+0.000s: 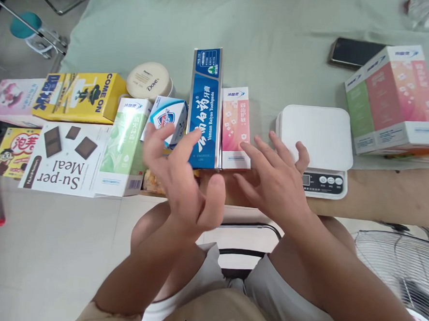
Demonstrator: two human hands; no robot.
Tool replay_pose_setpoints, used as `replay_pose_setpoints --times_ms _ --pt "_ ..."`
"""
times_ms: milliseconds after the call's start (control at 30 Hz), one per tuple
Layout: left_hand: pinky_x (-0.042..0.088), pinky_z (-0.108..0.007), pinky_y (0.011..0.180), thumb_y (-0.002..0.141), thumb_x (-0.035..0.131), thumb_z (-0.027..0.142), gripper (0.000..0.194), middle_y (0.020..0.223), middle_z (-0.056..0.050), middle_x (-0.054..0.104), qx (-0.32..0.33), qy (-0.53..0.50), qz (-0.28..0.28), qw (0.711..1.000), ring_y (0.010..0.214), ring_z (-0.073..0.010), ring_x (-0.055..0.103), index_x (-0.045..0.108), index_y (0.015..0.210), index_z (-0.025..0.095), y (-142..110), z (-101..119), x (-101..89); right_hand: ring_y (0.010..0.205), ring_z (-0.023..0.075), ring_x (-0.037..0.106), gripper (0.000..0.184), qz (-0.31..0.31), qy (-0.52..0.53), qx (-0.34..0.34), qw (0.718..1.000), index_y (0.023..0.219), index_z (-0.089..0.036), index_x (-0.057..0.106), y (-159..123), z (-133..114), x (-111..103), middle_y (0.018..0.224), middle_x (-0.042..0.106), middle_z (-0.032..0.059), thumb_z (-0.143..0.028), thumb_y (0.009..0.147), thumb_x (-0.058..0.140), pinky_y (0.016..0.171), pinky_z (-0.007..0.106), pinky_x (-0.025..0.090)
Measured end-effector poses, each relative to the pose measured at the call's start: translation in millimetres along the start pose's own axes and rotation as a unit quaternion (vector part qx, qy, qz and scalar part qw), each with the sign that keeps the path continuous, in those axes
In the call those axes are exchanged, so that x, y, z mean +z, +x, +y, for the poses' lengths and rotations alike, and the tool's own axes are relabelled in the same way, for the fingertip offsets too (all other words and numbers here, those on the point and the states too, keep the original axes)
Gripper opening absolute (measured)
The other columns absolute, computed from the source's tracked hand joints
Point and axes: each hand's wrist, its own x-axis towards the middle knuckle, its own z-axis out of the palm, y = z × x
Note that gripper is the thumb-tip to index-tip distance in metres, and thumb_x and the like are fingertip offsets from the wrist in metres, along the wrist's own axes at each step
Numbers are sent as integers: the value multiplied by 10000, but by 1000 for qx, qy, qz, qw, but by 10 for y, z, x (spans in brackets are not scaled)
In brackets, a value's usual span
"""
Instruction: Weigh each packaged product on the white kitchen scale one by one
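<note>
Two-handed, reaching open-fingered toward the blue toothpaste box (pixel 206 97) and the pink box (pixel 236 120)

Stretching both bare hands over the near edge of the bench (pixel 279 48), parting the fingers of each. Crossing the near end of the blue toothpaste box, as seen from above, with the left hand (pixel 184 173), bending its fingers and setting the thumb well apart. Fanning the right hand (pixel 279 179) palm down between the pink box and the white scale (pixel 314 132), overlapping the pink box's right side with the index fingertip, without showing clearly whether touching.

Finding the blue toothpaste box near the middle of the bench's near edge, just left of the pink box and reaching farther back. Seeing to its left a small blue-and-white carton (pixel 177 110), then a green-and-white box (pixel 125 140), and behind the carton a round Dove tub (pixel 148 79). Viewing farther left a yellow box (pixel 95 95) behind a white Su-per Meal pack (pixel 67 159). Noticing, right of the scale, some pink and green boxes (pixel 396 99) and a dark phone (pixel 355 53). Glimpsing a wire fan (pixel 404 269) below the bench's right end
</note>
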Motion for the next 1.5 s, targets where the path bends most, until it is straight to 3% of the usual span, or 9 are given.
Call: replay_pose_setpoints --times_ms 200,367,467,600,733,967,1200,1333,1500 --pt "539 -587 1130 930 453 342 357 1133 -98 647 119 -74 82 987 1141 -284 645 673 1188 232 11 385 258 1211 228 722 214 156 57 -24 986 1173 -217 666 -21 194 -252 1191 795 59 -287 984 595 1167 393 386" --pt "587 -465 1097 930 471 298 387 1258 -180 644 146 -161 -73 973 1292 -286 638 620 1222 93 -98 612 736 1062 247 739 169 242 25 59 968 1085 -213 686 -132 779 -422 1099 778 106 -250 947 596 961 385 553" --pt "559 -489 1138 966 441 312 477 1406 -238 620 120 -202 -137 962 1399 -323 595 554 1367 81 -164 699 1035 1248 370 663 285 295 -71 163 939 1147 -202 715 -245 1228 -429 1302 708 191 -295 880 683 1060 523 496" --pt "472 -518 1226 996 412 338 554 1497 -273 574 107 -221 -189 951 1494 -349 517 479 1471 62 -235 851 1347 1478 526 435 573 230 -106 281 926 1387 -240 622 -352 1576 -399 1550 561 206 -403 849 733 1113 726 325" --pt "447 -536 1242 1025 401 392 592 1560 -268 529 95 -205 -237 945 1532 -356 474 421 1530 84 -264 963 1512 1458 497 463 599 221 -123 261 932 1415 -256 596 -323 1655 -349 1488 633 181 -494 879 718 1116 680 338" --pt "447 -567 1241 1017 412 362 581 1544 -256 532 104 -193 -245 944 1533 -352 469 404 1539 109 -267 940 1516 1422 430 528 394 211 -125 256 935 1312 -246 711 -225 1678 -374 1421 664 164 -399 956 644 1136 657 385" --pt "487 -553 1211 998 415 365 572 1467 -237 589 118 -218 -190 950 1477 -350 531 444 1512 117 -193 864 1343 1159 333 736 262 334 -15 151 930 1143 -229 774 -332 1420 -546 1366 709 171 -344 909 754 951 470 602" --pt "495 -510 1209 1026 363 396 600 1511 -232 548 95 -199 -182 958 1477 -323 531 399 1559 123 -135 791 1232 953 266 768 245 311 -18 79 947 1125 -242 752 -355 1127 -496 1336 734 150 -311 892 787 860 414 617" --pt "512 -451 1187 1044 372 416 631 1558 -238 493 73 -188 -195 960 1487 -319 517 353 1595 111 -134 679 1132 857 212 729 159 273 -68 82 956 1080 -280 741 -301 941 -336 1321 735 101 -367 954 695 840 387 590"
